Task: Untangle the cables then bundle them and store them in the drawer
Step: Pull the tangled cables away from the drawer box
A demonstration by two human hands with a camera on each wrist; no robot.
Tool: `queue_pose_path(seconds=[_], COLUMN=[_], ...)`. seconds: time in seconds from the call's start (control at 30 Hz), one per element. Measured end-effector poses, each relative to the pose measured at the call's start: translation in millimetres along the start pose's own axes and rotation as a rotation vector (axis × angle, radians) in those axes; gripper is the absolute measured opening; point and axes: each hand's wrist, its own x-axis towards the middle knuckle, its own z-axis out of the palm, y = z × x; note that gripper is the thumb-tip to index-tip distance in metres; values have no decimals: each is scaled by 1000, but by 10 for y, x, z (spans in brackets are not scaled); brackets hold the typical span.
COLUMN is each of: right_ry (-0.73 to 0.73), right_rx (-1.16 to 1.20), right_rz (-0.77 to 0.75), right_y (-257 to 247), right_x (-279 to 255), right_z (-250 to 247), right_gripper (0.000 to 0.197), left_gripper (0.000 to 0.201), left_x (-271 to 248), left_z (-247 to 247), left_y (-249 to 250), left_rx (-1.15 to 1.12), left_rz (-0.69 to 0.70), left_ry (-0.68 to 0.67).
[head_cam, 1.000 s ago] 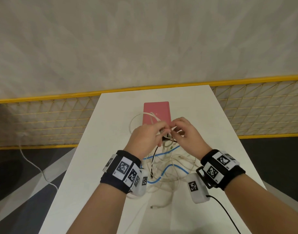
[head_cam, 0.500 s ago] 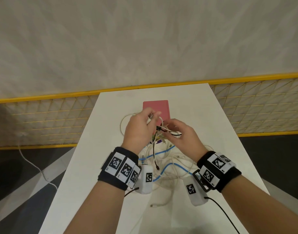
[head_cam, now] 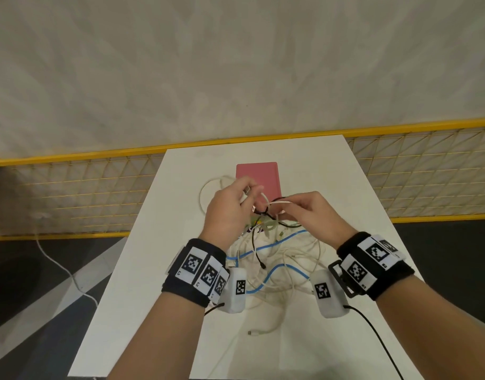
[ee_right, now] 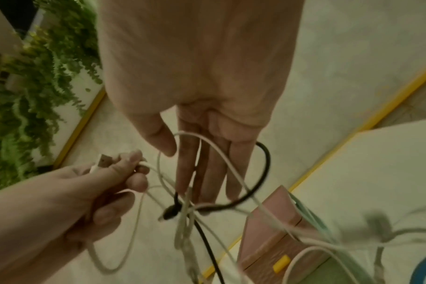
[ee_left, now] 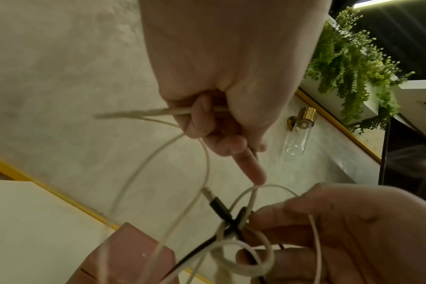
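Head cam: 2 hands, L (head_cam: 227,215) & R (head_cam: 312,215), pinch white cable (head_cam: 274,204); pink box (head_cam: 259,177) shut.

A white desk (head_cam: 159,270) stands against a pale plaster wall (head_cam: 236,64) edged by a yellow rail (head_cam: 71,156) and wire mesh (head_cam: 85,196). Beyond the fingers hang green ferns (ee_left: 348,57) and a glass wall lamp (ee_left: 298,132). Dark floor (head_cam: 30,283) lies beside.

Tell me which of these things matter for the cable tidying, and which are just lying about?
Part of the job:
- white cable, pinched by left hand and right hand
- black audio cable, knotted with it
- blue cable in the heap
- pink drawer box

Just lying about:
- white table
- wall lamp
- hanging plants
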Motion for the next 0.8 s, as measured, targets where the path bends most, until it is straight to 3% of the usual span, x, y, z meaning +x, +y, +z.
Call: queue_pose_path(seconds=[0.1,0.17,0.23,0.37,0.5,0.6,0.67,0.8], right_ry=[-132,-211,-150,121,258,163,54,-130], right_rx=[198,436,529,189,-200,-439,-428,-328], right_rz=[190,280,315,206,34,-87,-150,-41], right_y=[-40,-24,27,91,81,16,-31,-25], right_x=[-6,-18,-10,47,71,22,9,12], right_z=[-20,-75,-112,-67,16,33,46,115], right_gripper=[25,39,43,9,22,18,24,12], left_gripper=[17,17,21,20,22,23,22,26], left_x=[-21,-46,-88,-188,-260,-258,-240,-183], left_z=[22,23,7,18,20,28,58,81], left_y=[15,27,41,1,-53,-98,-97,3], left_rx=[-62,-114,-111,-115,-198,-320,-467,-684], left_rz=[15,17,42,53,4,-52,-157,-317], left_ry=[-83,-139,-202,-285,-171,-41,35,125])
